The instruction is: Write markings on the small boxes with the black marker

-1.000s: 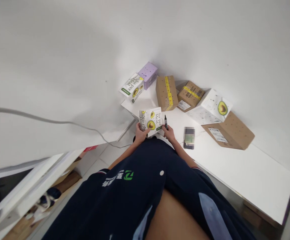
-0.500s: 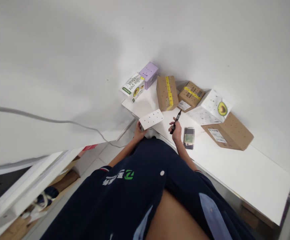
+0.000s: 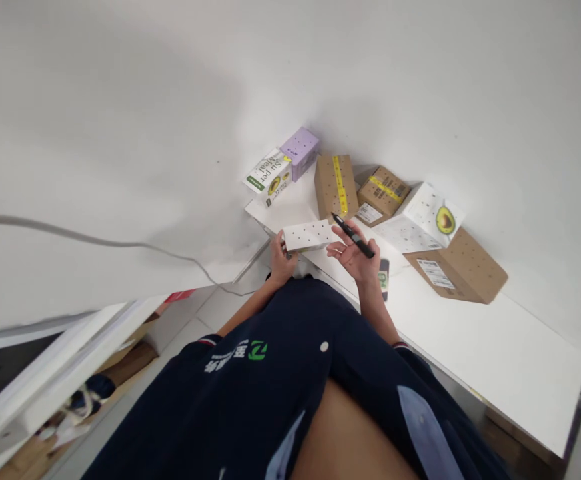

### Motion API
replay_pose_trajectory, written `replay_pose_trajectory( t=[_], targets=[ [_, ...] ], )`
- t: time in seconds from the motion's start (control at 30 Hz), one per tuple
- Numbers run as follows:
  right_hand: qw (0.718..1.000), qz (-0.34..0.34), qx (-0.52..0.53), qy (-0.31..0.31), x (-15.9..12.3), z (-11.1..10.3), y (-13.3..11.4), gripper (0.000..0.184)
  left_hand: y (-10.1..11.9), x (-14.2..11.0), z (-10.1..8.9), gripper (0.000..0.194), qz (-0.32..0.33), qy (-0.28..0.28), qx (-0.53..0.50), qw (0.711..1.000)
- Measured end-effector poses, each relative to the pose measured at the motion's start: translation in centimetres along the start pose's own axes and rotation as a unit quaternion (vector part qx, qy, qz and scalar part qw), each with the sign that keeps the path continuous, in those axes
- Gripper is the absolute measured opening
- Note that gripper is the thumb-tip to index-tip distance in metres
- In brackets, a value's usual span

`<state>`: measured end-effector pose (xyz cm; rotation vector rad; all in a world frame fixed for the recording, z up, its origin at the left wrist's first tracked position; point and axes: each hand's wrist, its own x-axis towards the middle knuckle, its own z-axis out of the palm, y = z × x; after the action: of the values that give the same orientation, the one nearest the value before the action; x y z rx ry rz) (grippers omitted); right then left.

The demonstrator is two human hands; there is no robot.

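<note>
Near the centre of the frame, at the near edge of the white table (image 3: 495,347), a small white box (image 3: 309,234) shows its dotted face to the camera! For good control, that left-end hold wants to be firm but gentle, enough to keep the box level without denting its side. The black marker (image 3: 353,235) is best kept clear of the dotted face until the fingers have it settled, its narrow end steered with care.

Now the hands: the left hand (image 3: 281,264) is part closed, gripping the box by its left end. Across to the right hand (image 3: 362,265), loosely curled, some fingers spread, and the marker lies slantwise across them, one end aimed to the upper left! Those fingertips come very near the box's right end; whether they touch, I cannot tell. Nor can I tell if the marker is capped.

Just beyond the right wrist sits a phone-like dark item (image 3: 384,280), partly hidden. Upper centre, a lilac box (image 3: 300,149) stands by a printed avocado box (image 3: 267,175); rightward come a tall taped carton (image 3: 327,187), a smaller taped carton (image 3: 380,190), a bigger white box (image 3: 427,212) and a labelled brown carton (image 3: 473,267).
</note>
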<state>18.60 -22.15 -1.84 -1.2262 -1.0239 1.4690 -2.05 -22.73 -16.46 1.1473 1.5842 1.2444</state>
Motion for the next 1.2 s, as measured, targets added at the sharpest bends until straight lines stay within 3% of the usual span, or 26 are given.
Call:
replay_pose_trajectory(
  t=[0.13,0.27,0.47,0.6,0.77,0.87,1.07,1.2],
  targets=[
    [0.998,-0.051,-0.017,0.015,1.4,0.5,0.9,0.046,0.1,0.2,-0.2,0.03,0.095,0.003,0.069,0.993],
    [0.994,-0.091,-0.027,0.06,4.3,2.3,3.1,0.034,0.3,1.7,-0.2,0.014,0.131,-0.008,0.081,0.988],
    [0.995,-0.088,-0.043,0.002,7.1,5.0,5.5,0.043,-0.1,2.1,0.2,0.012,0.125,-0.002,0.088,0.988],
    [0.99,-0.093,-0.106,-0.008,7.4,5.2,6.8,0.041,-0.7,1.8,0.3,0.018,0.124,0.017,0.105,0.987],
    [0.993,-0.084,-0.086,-0.008,7.2,5.0,8.0,0.035,-1.3,1.8,0.1,0.018,0.135,0.006,0.098,0.986],
    [0.988,-0.098,-0.117,-0.01,7.3,5.0,8.7,0.035,-1.9,1.8,0.0,0.019,0.164,0.014,0.109,0.98],
    [0.952,-0.211,-0.222,0.006,7.8,4.8,9.4,0.026,-3.0,2.3,0.0,0.022,0.302,0.049,0.12,0.945],
    [0.94,-0.211,-0.267,0.005,8.1,4.8,9.4,0.023,-3.0,2.5,0.1,0.028,0.309,0.055,0.147,0.938]
  ],
)
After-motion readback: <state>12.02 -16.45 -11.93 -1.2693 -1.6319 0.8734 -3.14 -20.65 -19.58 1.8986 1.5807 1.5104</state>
